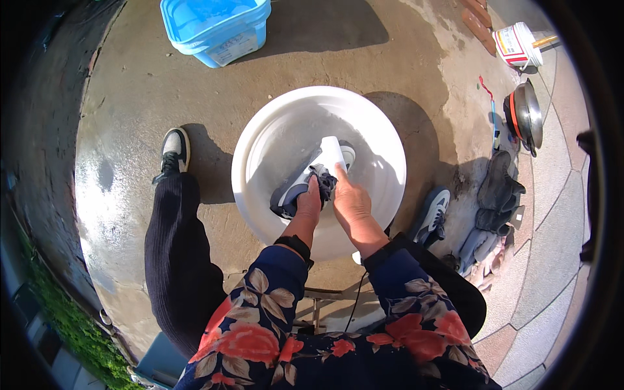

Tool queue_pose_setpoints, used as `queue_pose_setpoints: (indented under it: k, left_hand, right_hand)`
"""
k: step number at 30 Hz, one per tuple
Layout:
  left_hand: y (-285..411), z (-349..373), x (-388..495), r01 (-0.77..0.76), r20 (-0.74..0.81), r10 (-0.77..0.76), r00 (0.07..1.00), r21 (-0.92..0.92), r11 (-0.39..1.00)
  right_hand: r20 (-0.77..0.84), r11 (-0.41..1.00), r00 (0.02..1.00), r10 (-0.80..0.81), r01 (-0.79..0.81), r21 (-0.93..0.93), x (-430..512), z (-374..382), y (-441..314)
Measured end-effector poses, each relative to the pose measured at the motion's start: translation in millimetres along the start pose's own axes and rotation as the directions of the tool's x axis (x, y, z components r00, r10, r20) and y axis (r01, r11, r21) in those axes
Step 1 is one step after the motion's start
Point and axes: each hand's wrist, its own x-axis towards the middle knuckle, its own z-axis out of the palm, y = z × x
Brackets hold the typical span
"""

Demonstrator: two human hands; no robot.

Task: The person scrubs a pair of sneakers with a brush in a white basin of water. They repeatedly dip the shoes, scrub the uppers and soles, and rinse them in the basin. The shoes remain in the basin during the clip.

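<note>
A grey and dark blue sneaker [291,191] lies tilted in a round white basin [243,165] that holds cloudy water. My left hand [309,197] grips this shoe near its dark laces and opening. In my right hand [350,195] is a white object [331,152], perhaps the back of a scrub brush, pressed against the shoe with my index finger stretched along it. Its underside is hidden. Just beyond it shows the pale and grey end of a shoe [348,152]; whether it belongs to the same shoe I cannot tell.
A light blue plastic tub [219,41] stands beyond the basin. At the right are a white bucket [517,46], a metal pot [529,114], a blue-handled brush [494,122] and several dark shoes [496,180]. My own shoes flank the basin on wet concrete.
</note>
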Motion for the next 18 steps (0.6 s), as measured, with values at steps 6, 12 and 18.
queue_pose_setpoints:
  k: [6, 12, 18]
  left_hand:
    - [0, -3, -1, 0.009, 0.03, -0.01, 1.0, 0.036, 0.999]
    - [-7, 1, -21, -0.28, 0.025, 0.28, 0.96, 0.181, 0.943]
    - [-3, -2, -30, -0.36, 0.083, 0.351, 0.933, 0.199, 0.911]
  right_hand:
    - [0.038, 0.993, 0.998, 0.055, -0.05, -0.104, 5, -19, 2]
    - [0.089, 0.968, 0.968, 0.236, -0.225, -0.115, 17, -26, 16]
    - [0.129, 0.979, 0.974, 0.189, -0.175, -0.107, 4, -36, 11]
